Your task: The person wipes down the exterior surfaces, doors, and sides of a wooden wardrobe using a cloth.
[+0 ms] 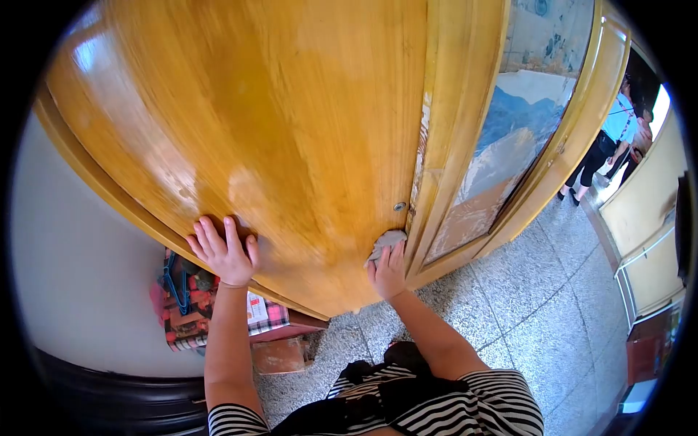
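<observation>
A glossy yellow-brown wooden door (313, 145) fills most of the head view. My left hand (227, 254) lies on its lower left part with the fingers spread and nothing in them. Near the door's right edge, my right hand (387, 276) presses a crumpled grey cloth (385, 245) against the wood. The cloth sits just below a small round metal lock (399, 207). Part of the cloth is hidden under my fingers.
A glass panel (512, 138) in a wooden frame stands right of the door. Behind the door's left edge, blue hangers (174, 283) lie on a plaid cloth (269, 320). Speckled tiles (538, 320) cover the floor. People (611, 138) stand in a doorway at far right.
</observation>
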Demonstrator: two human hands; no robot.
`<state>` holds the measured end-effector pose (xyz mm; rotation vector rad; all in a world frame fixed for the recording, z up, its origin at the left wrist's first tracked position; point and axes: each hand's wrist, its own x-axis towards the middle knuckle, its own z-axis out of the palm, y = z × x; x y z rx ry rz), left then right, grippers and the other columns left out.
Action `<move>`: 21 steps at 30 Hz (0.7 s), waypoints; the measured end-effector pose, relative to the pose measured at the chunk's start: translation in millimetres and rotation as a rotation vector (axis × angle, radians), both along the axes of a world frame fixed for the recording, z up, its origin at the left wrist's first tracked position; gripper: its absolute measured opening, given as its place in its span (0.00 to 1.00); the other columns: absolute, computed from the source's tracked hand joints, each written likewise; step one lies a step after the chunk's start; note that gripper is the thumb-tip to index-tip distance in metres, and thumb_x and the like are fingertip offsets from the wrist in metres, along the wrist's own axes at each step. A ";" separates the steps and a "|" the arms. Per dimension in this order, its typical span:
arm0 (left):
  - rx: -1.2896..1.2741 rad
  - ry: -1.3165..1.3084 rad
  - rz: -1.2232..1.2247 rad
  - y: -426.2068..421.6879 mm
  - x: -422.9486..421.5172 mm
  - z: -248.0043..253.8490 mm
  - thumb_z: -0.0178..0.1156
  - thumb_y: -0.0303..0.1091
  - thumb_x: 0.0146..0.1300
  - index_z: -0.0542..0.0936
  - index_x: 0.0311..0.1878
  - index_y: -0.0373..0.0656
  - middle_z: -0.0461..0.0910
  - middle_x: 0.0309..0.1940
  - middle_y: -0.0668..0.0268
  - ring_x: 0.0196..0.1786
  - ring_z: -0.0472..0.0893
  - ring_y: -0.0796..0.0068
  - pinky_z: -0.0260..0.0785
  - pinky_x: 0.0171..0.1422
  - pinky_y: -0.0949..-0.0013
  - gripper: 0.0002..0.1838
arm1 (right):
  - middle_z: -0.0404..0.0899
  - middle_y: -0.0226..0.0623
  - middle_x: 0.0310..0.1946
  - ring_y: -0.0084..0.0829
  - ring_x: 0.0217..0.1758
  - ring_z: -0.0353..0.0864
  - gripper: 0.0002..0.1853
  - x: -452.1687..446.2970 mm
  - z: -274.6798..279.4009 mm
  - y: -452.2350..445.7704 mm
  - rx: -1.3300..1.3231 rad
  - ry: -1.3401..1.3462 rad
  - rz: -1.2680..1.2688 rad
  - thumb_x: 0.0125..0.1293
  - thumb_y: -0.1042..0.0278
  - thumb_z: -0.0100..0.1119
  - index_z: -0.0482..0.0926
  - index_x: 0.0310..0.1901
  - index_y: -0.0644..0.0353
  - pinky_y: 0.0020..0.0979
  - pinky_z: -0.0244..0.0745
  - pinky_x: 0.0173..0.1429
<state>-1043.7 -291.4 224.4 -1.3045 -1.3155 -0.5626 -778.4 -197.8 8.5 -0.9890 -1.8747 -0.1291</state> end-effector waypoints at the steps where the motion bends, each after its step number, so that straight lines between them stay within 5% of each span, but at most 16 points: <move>1: 0.001 0.005 -0.001 -1.4 -0.5 -0.1 0.45 0.45 0.60 0.65 0.62 0.38 0.53 0.65 0.41 0.68 0.52 0.41 0.37 0.68 0.40 0.29 | 0.55 0.70 0.55 0.70 0.57 0.59 0.25 -0.7 4.6 0.8 0.001 0.005 -0.001 0.54 0.64 0.57 0.63 0.51 0.68 0.59 0.58 0.59; 4: 0.005 0.011 -0.016 2.3 -0.1 0.4 0.45 0.44 0.60 0.64 0.62 0.38 0.53 0.65 0.41 0.68 0.52 0.41 0.37 0.68 0.40 0.29 | 0.46 0.76 0.59 0.74 0.61 0.51 0.30 -0.7 59.0 14.0 -0.013 0.011 0.074 0.56 0.67 0.54 0.57 0.56 0.78 0.62 0.51 0.61; 6: 0.020 -0.024 -0.012 1.7 -0.5 -1.6 0.44 0.48 0.61 0.67 0.60 0.41 0.54 0.65 0.42 0.68 0.52 0.43 0.36 0.69 0.42 0.28 | 0.46 0.75 0.60 0.73 0.62 0.49 0.31 -5.5 101.7 26.0 0.245 -0.013 0.097 0.54 0.71 0.54 0.57 0.58 0.77 0.63 0.50 0.62; 8: 0.007 -0.018 -0.010 0.5 0.5 -1.1 0.44 0.48 0.62 0.66 0.61 0.40 0.53 0.65 0.42 0.69 0.51 0.44 0.36 0.69 0.42 0.28 | 0.58 0.62 0.58 0.64 0.62 0.57 0.22 -10.8 155.6 27.0 0.300 0.111 0.115 0.53 0.70 0.53 0.68 0.51 0.67 0.58 0.53 0.63; 11: 0.016 -0.007 -0.019 1.5 -0.7 -1.1 0.44 0.49 0.62 0.65 0.62 0.40 0.53 0.65 0.42 0.69 0.50 0.44 0.36 0.69 0.42 0.29 | 0.58 0.56 0.60 0.58 0.65 0.55 0.22 -17.3 199.4 33.1 0.364 0.217 0.125 0.52 0.70 0.52 0.71 0.51 0.62 0.58 0.49 0.65; 15: 0.018 -0.006 -0.002 2.3 -3.1 -2.7 0.43 0.50 0.62 0.66 0.61 0.40 0.53 0.65 0.42 0.69 0.51 0.44 0.36 0.69 0.42 0.29 | 0.48 0.60 0.65 0.60 0.68 0.47 0.26 -23.0 163.5 43.0 0.526 0.126 0.084 0.52 0.71 0.52 0.65 0.56 0.63 0.62 0.43 0.66; 21: -0.004 0.009 0.013 0.3 0.0 -1.6 0.45 0.46 0.61 0.63 0.62 0.38 0.54 0.64 0.39 0.67 0.52 0.39 0.37 0.68 0.40 0.30 | 0.62 0.47 0.56 0.50 0.62 0.58 0.20 -8.9 22.8 25.0 0.477 -0.039 0.170 0.52 0.67 0.58 0.72 0.50 0.47 0.59 0.50 0.64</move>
